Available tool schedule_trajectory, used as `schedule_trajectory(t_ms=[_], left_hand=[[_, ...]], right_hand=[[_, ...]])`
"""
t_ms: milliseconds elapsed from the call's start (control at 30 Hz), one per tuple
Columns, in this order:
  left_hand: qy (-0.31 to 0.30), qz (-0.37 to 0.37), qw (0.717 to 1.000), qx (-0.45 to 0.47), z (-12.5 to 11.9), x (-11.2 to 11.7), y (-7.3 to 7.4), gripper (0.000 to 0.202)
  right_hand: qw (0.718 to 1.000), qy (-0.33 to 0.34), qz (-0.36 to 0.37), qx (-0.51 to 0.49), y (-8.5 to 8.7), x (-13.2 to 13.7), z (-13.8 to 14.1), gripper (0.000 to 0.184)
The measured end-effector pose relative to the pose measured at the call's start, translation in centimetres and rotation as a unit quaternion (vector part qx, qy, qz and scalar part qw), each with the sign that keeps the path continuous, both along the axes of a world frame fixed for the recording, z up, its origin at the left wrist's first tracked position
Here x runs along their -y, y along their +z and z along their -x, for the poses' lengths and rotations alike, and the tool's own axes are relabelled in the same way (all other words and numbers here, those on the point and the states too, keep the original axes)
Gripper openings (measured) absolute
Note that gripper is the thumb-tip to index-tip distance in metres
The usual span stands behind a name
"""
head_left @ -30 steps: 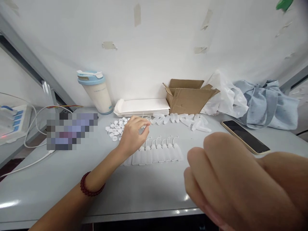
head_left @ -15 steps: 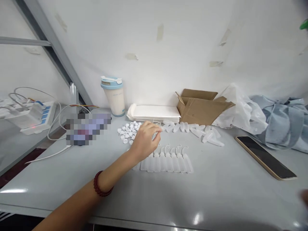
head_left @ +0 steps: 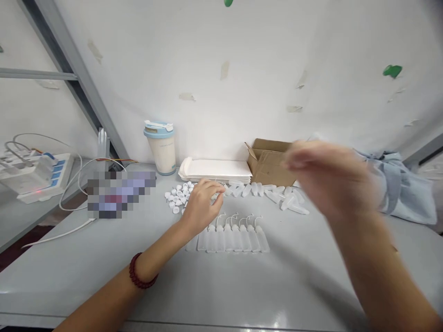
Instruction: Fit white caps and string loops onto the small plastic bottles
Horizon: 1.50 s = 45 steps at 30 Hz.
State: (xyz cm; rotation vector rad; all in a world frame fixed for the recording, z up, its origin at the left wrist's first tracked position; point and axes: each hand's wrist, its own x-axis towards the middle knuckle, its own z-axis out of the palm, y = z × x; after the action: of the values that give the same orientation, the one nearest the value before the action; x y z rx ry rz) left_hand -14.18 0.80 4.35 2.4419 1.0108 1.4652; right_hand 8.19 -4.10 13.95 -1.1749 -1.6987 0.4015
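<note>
My left hand (head_left: 202,205), a dark red beaded bracelet on its wrist, hovers over the left end of a row of translucent soft plastic bottles (head_left: 235,240). Its thumb and forefinger are drawn together; whatever may be between them is too small to make out. Thin curved white tubes (head_left: 245,220) rise from the necks of the bottles, which lie side by side. Partly behind my left hand is a pile of small white caps (head_left: 178,196). Raised at the right, my right hand (head_left: 332,180) is smeared by motion, so its fingers are unclear.
Loose translucent bottles (head_left: 258,189) lie in front of a white stack (head_left: 218,170) and an open cardboard box (head_left: 272,166). A lidded cup (head_left: 161,150) stands at the back left. Further left are cables and a power strip (head_left: 55,177); a blue cloth bag (head_left: 408,189) is at right.
My right hand has come in from the right edge and risen over the table, covering the phone and plastic bag. My left hand stays near the bottle row; the view has shifted slightly.
</note>
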Motion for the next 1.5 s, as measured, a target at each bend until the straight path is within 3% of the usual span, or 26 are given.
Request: schedule_trajectory(t_ms=[100,133,200,267,333,633,833,1000,1167,1367,1500], left_hand=[[0.010,-0.008,1.000,0.006,0.2,-0.1,0.3,0.017],[0.013,-0.009,1.000,0.007,0.3,-0.1,0.3,0.018],[0.017,-0.009,1.000,0.010,0.4,-0.2,0.4,0.019],[0.018,-0.009,1.000,0.012,0.5,-0.2,0.4,0.020],[0.018,-0.005,1.000,0.013,0.4,-0.2,0.4,0.020],[0.021,0.004,1.000,0.011,0.4,-0.1,0.3,0.020],[0.024,0.004,1.000,0.008,0.4,-0.3,0.0,0.020],[0.024,0.001,1.000,0.007,0.4,-0.4,-0.2,0.018],[0.031,0.008,0.999,0.001,0.4,-0.5,-0.2,0.018],[0.041,0.053,0.998,0.005,0.4,-0.1,0.2,0.017],[0.058,0.120,0.991,0.033,0.3,0.3,0.7,0.015]], right_hand=[[0.989,-0.032,0.024,0.141,-4.0,-5.0,1.5,0.022],[0.963,-0.052,0.019,0.264,-5.7,-6.4,1.8,0.021],[0.943,-0.052,0.013,0.328,-8.5,-8.3,2.1,0.016],[0.924,-0.054,0.002,0.379,-10.2,-9.2,2.3,0.021],[0.903,-0.058,-0.008,0.425,-10.6,-9.4,2.5,0.024],[0.803,-0.060,-0.058,0.590,-9.4,-10.1,4.4,0.019],[0.769,-0.041,-0.075,0.633,-9.1,-9.9,4.6,0.024],[0.774,-0.035,-0.071,0.628,-8.9,-10.0,4.4,0.022],[0.804,-0.023,-0.056,0.591,-9.3,-10.6,4.0,0.017],[0.870,-0.049,-0.027,0.490,-8.4,-10.6,3.5,0.018],[0.930,-0.069,-0.017,0.361,-7.3,-8.1,2.5,0.031]])
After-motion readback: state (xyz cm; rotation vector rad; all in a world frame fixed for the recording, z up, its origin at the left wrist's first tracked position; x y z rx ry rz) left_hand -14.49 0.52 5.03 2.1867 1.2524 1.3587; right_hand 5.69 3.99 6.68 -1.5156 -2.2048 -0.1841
